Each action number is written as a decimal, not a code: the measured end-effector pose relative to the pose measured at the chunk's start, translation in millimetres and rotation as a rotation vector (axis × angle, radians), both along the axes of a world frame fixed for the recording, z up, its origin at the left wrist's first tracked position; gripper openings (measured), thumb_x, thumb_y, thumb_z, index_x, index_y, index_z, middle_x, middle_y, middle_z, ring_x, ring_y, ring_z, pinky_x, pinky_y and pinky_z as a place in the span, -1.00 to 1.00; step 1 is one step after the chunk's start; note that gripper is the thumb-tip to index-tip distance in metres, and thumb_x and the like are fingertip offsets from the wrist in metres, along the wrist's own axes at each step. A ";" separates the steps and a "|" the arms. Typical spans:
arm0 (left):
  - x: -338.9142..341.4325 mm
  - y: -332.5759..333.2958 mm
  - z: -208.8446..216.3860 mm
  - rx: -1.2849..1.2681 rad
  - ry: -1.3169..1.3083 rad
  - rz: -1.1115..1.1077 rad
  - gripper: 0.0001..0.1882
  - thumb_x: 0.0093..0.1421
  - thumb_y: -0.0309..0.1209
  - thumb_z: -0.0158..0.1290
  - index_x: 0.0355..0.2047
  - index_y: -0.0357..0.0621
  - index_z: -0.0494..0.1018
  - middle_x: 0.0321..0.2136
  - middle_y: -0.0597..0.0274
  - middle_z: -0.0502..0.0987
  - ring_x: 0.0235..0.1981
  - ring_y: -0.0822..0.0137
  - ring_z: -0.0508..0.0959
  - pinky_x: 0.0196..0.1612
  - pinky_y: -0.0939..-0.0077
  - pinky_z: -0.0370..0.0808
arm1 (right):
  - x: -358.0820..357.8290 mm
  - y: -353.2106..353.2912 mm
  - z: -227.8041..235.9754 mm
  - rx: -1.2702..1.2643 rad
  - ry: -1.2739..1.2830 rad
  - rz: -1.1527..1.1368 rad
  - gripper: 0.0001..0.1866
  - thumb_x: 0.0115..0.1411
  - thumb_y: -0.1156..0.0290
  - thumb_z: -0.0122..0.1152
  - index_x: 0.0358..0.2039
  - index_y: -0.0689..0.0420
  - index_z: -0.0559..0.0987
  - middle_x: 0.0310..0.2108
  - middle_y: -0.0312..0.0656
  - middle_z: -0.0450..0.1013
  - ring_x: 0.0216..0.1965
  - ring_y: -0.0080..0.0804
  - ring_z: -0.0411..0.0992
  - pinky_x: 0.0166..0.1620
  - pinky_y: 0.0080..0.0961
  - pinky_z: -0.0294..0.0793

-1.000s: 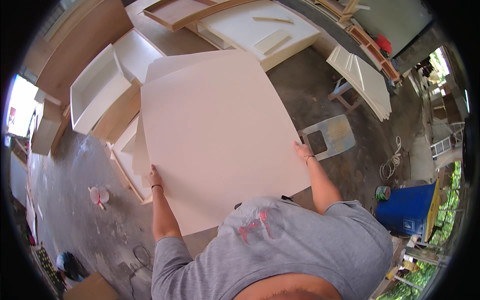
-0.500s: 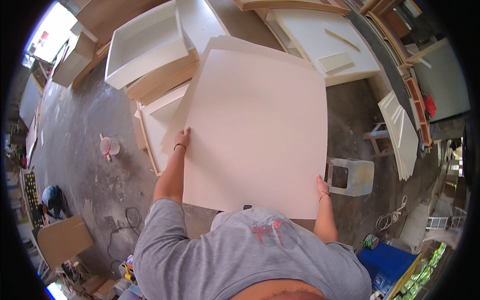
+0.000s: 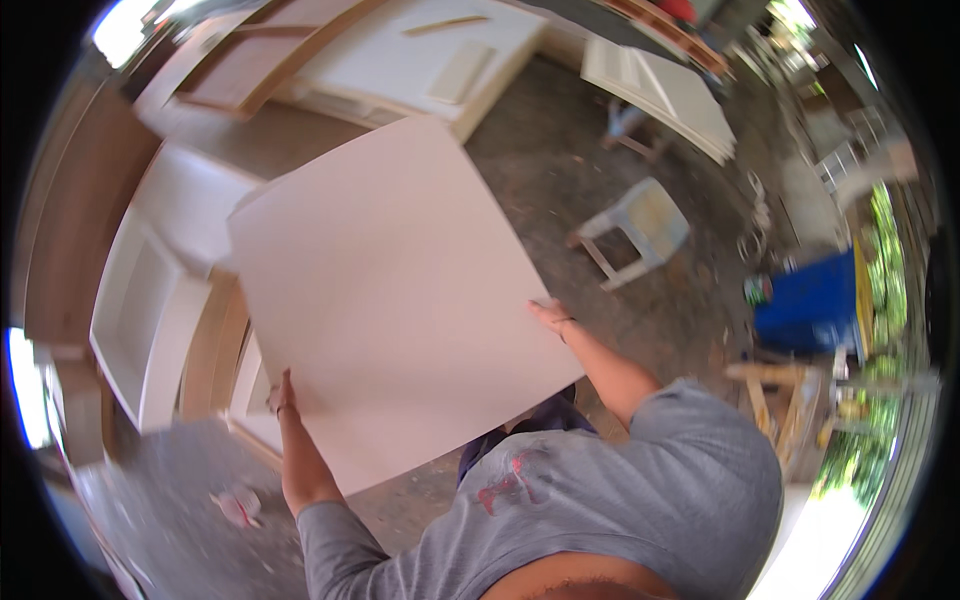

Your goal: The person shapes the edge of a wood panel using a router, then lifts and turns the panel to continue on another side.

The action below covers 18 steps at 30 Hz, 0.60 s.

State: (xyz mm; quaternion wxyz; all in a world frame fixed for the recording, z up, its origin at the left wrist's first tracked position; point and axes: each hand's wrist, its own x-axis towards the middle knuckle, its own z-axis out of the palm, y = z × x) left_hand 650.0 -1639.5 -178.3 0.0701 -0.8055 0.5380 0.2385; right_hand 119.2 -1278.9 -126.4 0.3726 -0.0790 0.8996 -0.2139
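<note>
A large, pale, flat board spans the space in front of my body, gripped at its two side edges. On its left edge is my left hand, closed round the rim with the thumb upward. My right hand clasps the right edge, thumb over the top face and the other fingers mostly hidden below. The board's far left corner lies over part of a white drawer-like box unit, and its far edge comes close to a white-topped cabinet.
A worn plastic stool stands on the concrete floor to the right. Beyond it, white panels are stacked on a support. A blue box and a wooden trestle are at far right. A small pinkish tub sits lower left.
My body and view have turned to the right, and the board has come along in both hands. The stool and blue box now appear higher in view; the drawer unit sits farther left.
</note>
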 end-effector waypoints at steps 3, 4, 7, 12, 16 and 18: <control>-25.2 -6.3 3.3 -0.030 0.141 -0.005 -0.01 -0.09 0.38 0.00 0.04 -0.31 0.42 0.02 -0.28 0.42 0.15 -0.09 0.33 0.17 0.08 0.26 | -6.8 13.4 -4.1 0.090 -0.026 0.074 -0.01 0.01 -0.26 0.18 0.15 0.42 0.28 0.13 0.24 0.29 0.18 0.04 0.27 0.20 -0.26 0.25; -15.7 -11.9 2.7 -0.025 0.212 0.020 0.02 -0.10 0.39 0.01 0.08 -0.31 0.39 0.04 -0.32 0.39 0.17 -0.13 0.28 0.18 0.02 0.25 | -2.2 8.6 -5.3 0.119 -0.020 0.115 0.02 0.01 -0.26 0.19 0.17 0.43 0.24 0.16 0.27 0.24 0.20 0.05 0.24 0.23 -0.26 0.22; -0.2 -4.4 -12.3 -0.165 0.468 0.050 0.01 -0.02 0.32 0.02 0.16 -0.35 0.27 0.12 -0.30 0.30 0.27 -0.05 0.15 0.23 0.05 0.19 | 10.7 -1.7 4.1 0.148 -0.072 0.336 0.00 0.02 -0.25 0.18 0.16 0.42 0.25 0.14 0.30 0.25 0.18 0.07 0.26 0.20 -0.26 0.27; -59.0 64.6 7.0 -0.097 -0.034 -0.145 -0.10 0.12 0.25 -0.06 0.30 -0.09 0.11 0.33 -0.07 0.00 0.33 0.02 0.06 0.30 0.07 0.08 | 17.6 31.2 -8.2 0.056 0.051 0.342 -0.05 0.03 -0.20 0.19 0.17 0.36 0.25 0.13 0.25 0.28 0.17 0.06 0.28 0.18 -0.24 0.30; -56.5 161.1 16.2 0.037 -0.092 -0.152 -0.14 0.17 0.29 -0.18 0.34 0.08 0.03 0.37 0.05 -0.10 0.38 0.02 -0.12 0.34 0.08 -0.04 | 23.9 40.9 -20.8 0.037 0.104 0.369 -0.08 0.03 -0.12 0.23 0.21 0.30 0.20 0.14 0.18 0.29 0.16 0.03 0.29 0.18 -0.25 0.30; -38.3 226.6 3.7 0.042 -0.184 -0.292 -0.22 0.24 0.21 -0.24 0.35 0.07 0.01 0.38 0.05 -0.17 0.38 -0.02 -0.13 0.36 0.10 -0.08 | 24.4 52.8 -23.5 -0.072 0.043 0.396 -0.10 0.04 -0.08 0.25 0.22 0.27 0.20 0.13 0.16 0.30 0.15 0.00 0.31 0.17 -0.28 0.31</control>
